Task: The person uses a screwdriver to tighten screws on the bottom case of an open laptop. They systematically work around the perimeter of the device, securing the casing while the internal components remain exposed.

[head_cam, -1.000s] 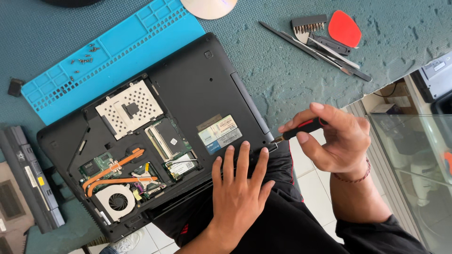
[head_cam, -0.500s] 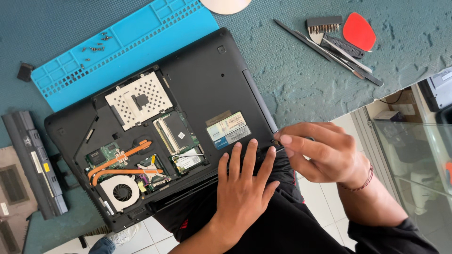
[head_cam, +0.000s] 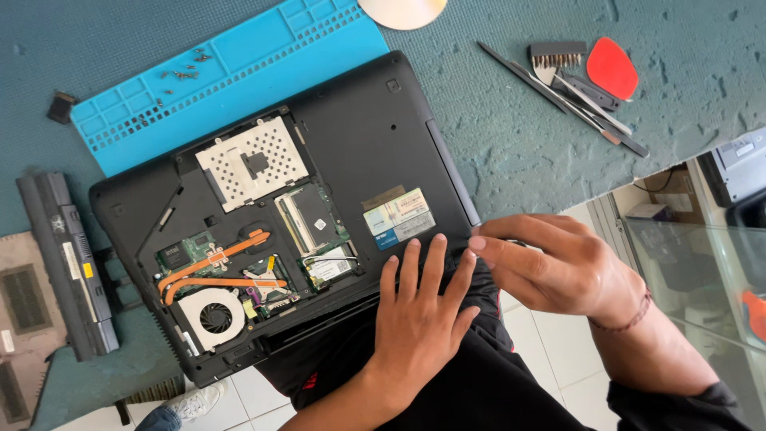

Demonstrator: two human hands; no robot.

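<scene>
**A:** ok so where's everything sitting right now? trying to follow along.

**B:** the black laptop [head_cam: 375, 128] is upside down at the near edge of the teal table [head_cam: 511, 152], bottom cover off, its near corner hanging over the edge above the person's lap. You can see the silver drive caddy [head_cam: 252, 162], the copper heat pipes [head_cam: 215, 267] and the fan [head_cam: 212, 317] inside.

**A:** and the hands?

**B:** left hand [head_cam: 419, 319] is flat on the laptop's near edge, fingers spread, holding nothing, just pressing down. Right hand [head_cam: 558, 267] is just beside it at the laptop's near right corner, fingers curled in tight with the tips touching the case. Can't tell if that grip has anything in it, whatever's there is hidden.

**A:** other stuff around?

**B:** blue screw mat [head_cam: 239, 64] tucked under the laptop's far side with a few loose screws [head_cam: 185, 70] on it. Battery pack [head_cam: 68, 263] lies near the left edge, a disc [head_cam: 403, 11] at the far edge. Toward the far right corner there's a bit set [head_cam: 556, 56], a red pick [head_cam: 612, 68] and some thin pry tools [head_cam: 574, 100].
</scene>
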